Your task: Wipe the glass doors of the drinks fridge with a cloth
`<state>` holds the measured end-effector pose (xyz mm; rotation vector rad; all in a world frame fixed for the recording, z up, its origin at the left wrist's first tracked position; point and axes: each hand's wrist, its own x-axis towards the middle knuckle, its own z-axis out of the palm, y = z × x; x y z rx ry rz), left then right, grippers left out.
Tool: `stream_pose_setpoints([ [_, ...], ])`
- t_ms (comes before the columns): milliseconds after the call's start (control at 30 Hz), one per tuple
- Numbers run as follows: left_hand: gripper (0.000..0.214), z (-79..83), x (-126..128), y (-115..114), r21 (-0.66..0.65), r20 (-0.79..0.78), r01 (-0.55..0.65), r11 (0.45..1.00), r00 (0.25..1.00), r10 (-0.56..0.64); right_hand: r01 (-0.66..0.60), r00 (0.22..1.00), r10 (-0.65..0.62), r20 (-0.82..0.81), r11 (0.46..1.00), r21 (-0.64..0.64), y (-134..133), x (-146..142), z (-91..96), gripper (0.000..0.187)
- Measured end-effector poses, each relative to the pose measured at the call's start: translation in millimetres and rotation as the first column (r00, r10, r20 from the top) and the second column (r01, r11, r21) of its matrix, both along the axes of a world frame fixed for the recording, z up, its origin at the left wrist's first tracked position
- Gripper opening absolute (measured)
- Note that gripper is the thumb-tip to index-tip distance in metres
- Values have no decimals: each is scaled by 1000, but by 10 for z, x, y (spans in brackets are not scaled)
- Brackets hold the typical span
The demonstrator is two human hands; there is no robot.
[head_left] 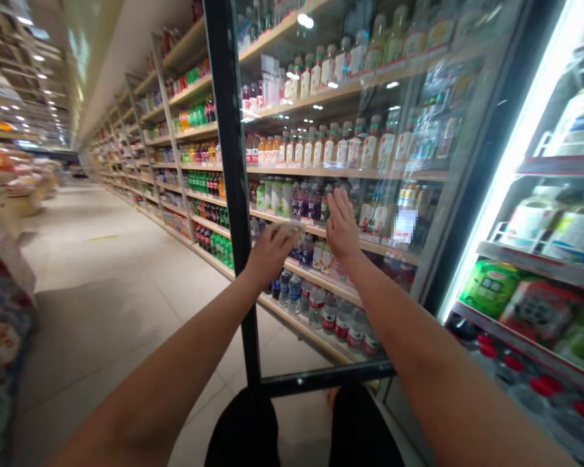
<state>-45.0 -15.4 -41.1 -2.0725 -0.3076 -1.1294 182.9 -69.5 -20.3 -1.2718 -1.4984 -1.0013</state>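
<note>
Outward juts glass door [316, 172], long axis upright.

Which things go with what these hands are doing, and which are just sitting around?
With the hands:
left hand, curled
right hand, opened out
glass door, by both hands; I can't tell if they touch it

Just around:
green bag, picture's right
red-capped bottles, lower right
green bottles, left of the door

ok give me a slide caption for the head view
Left hand and right hand raised at an open glass fridge door, bottled drinks shelved beyond it.
</note>
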Motion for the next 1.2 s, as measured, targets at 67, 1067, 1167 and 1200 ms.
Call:
stream_pose_setpoints([
  [67, 37, -162, 1, -5, 38, -100, 34, 999, 995, -30, -2, 1000, 2, -29, 1000, -15, -23, -36, -69, 60],
  [1067, 57, -1421, 608, -373, -277, 260, 64, 959, 966, 10, -307, 828, 266, -494, 952, -3, -390, -708, -1707, 50],
  [1167, 62, -1561, 624, -420, -321, 283, 147, 935, 958, -53, -289, 855, 261, -448, 957, 4, -369, -681, -1683, 49],
  [1200, 62, -1594, 600, -422, -341, 289, 183, 922, 954, -82, -287, 877, 256, -406, 958, -17, -358, -665, -1681, 49],
])
